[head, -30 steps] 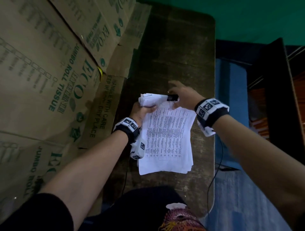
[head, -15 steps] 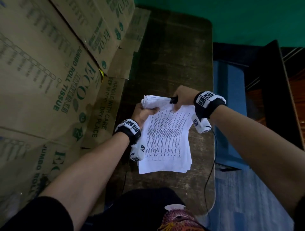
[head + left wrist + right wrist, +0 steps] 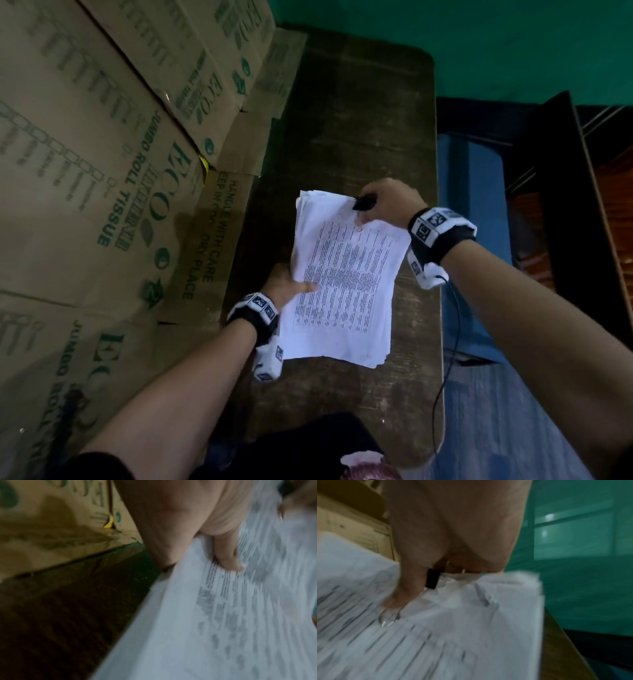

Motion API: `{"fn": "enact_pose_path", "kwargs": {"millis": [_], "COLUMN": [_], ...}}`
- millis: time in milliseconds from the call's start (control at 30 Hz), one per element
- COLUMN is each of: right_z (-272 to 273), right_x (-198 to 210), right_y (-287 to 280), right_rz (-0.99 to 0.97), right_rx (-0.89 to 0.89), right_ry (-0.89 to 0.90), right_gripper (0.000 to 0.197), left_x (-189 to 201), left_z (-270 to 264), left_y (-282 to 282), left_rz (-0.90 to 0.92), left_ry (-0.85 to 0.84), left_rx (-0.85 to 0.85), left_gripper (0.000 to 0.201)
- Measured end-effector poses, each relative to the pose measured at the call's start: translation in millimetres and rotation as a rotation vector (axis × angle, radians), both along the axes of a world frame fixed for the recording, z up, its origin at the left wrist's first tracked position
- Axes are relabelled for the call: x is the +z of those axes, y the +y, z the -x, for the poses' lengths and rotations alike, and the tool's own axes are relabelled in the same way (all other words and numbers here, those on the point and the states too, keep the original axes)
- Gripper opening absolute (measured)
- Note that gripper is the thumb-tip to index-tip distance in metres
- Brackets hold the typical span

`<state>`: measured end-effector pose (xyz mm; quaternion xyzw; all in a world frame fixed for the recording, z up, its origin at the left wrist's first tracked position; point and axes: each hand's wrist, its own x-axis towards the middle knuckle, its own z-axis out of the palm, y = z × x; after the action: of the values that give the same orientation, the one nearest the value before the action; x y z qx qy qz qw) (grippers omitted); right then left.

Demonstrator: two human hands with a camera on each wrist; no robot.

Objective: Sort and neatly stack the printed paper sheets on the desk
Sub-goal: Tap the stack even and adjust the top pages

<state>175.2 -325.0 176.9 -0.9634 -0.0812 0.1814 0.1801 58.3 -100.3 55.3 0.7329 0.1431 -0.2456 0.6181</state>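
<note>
A thick stack of printed sheets [image 3: 342, 284] is held over the dark wooden desk [image 3: 359, 113], its near end low by the desk's front. My left hand [image 3: 291, 286] grips the stack's left edge, thumb on the top page [image 3: 228, 558] and fingers hidden beneath. At the stack's far end my right hand [image 3: 387, 205] pinches a black binder clip [image 3: 363, 202], whose wire handle [image 3: 388, 616] lies on the top sheet [image 3: 436, 635]. Both wrist views are blurred.
Large cardboard boxes [image 3: 102, 154] printed with green lettering stand along the desk's left side, close to my left hand. A blue surface [image 3: 472, 212] and dark wooden furniture [image 3: 555, 205] lie right of the desk. A thin cable [image 3: 448, 342] hangs from my right wrist.
My left hand slid from the stack's far left corner down to the middle of its left edge. The crumpled far end now lies flatter, and the right hand stays at the clip.
</note>
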Motion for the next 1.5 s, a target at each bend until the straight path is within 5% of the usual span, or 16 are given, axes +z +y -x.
{"fn": "enact_pose_path", "kwargs": {"millis": [100,233,367,467,567,800,967,1200,1300,1500], "right_z": [9,41,93,102,74,10,13,10,-15,-36], "right_x": [-35,-107,-127,-130,-139,-152,-157,-177,-171,-173], "right_y": [-30,-78,-83,-89,-103,-127,-134,-124,-130,-140], "right_rz": [-0.047,-0.585,-0.923,-1.088,-0.920,-0.535,0.058,0.092,0.109,0.186], "right_rx": [-0.291,-0.724,-0.632,-0.723,-0.784,-0.826,-0.578,-0.427,-0.454,-0.461], "right_ry": [-0.090,0.265,0.579,0.492,0.288,0.149,0.217,0.225,0.185,0.193], "right_gripper": [0.066,0.118,0.063,0.053,0.046,0.066,0.087,0.080,0.075,0.075], "left_x": [-8,-14,-7,-10,-26,-36,-53,-57,-53,-48], "left_z": [-16,-37,-62,-76,-76,-125,-136,-135,-154,-180], "left_y": [-8,-16,-32,-46,-62,-120,-129,-158,-171,-187], "left_rz": [0.087,0.104,0.204,0.252,0.193,0.030,-0.476,-0.731,-0.776,-0.813], "left_ry": [0.075,0.070,0.032,0.072,0.086,-0.018,0.001,-0.115,-0.218,-0.124], "left_rx": [0.047,0.024,0.095,0.073,-0.064,-0.008,-0.210,-0.341,-0.403,-0.444], "left_gripper": [0.049,0.045,0.049,0.065,0.076,0.069,0.070,0.087,0.077,0.054]}}
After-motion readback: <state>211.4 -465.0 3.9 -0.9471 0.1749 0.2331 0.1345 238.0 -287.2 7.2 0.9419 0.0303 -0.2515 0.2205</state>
